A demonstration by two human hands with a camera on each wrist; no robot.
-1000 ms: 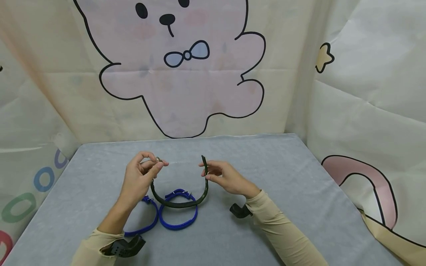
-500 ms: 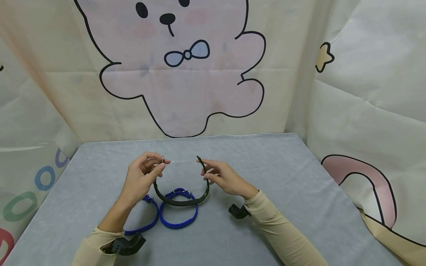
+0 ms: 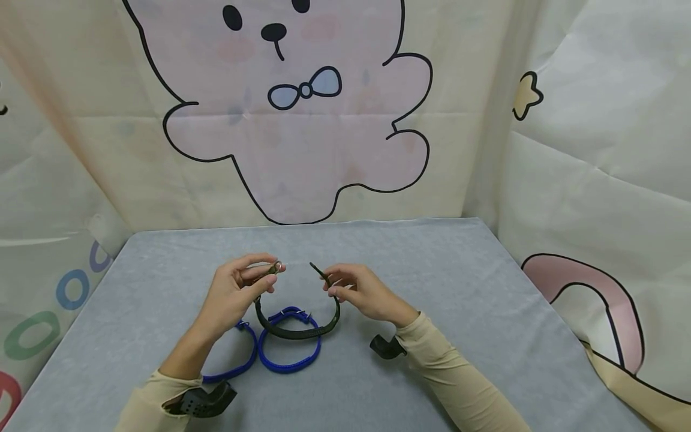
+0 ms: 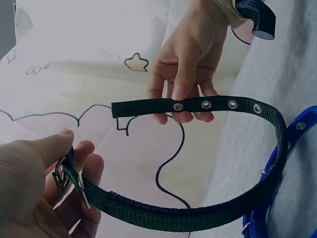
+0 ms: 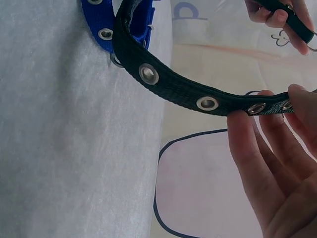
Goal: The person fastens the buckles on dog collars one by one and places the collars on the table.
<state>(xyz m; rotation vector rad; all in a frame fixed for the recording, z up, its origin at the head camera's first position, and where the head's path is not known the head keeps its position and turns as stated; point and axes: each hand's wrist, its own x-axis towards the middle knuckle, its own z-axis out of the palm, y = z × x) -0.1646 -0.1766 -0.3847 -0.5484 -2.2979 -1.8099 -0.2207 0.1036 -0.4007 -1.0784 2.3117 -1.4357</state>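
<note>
Between my two hands a dark green webbing collar (image 3: 297, 333) hangs in a U above the table. My left hand (image 3: 232, 294) pinches its buckle end; the metal buckle (image 4: 60, 177) and a metal ring show at the fingers in the left wrist view. Near the free end, my right hand (image 3: 361, 292) pinches the strap, which has several metal eyelets (image 5: 207, 103). The tip points up and leftward, apart from the buckle. Below lie two blue collars: one buckled into a loop (image 3: 288, 367) behind the green strap, the other (image 3: 237, 369) partly hidden by my left arm.
A grey cloth covers the table (image 3: 432, 270). Behind it hangs a pale curtain (image 3: 459, 150) printed with a cartoon figure, and more printed cloth stands at both sides. Black wrist cameras (image 3: 207, 400) sit on both forearms.
My left hand has moved slightly right with the buckle end, narrowing the gap between the collar's ends. The free tip now leans further left. The blue collars stay where they were.
</note>
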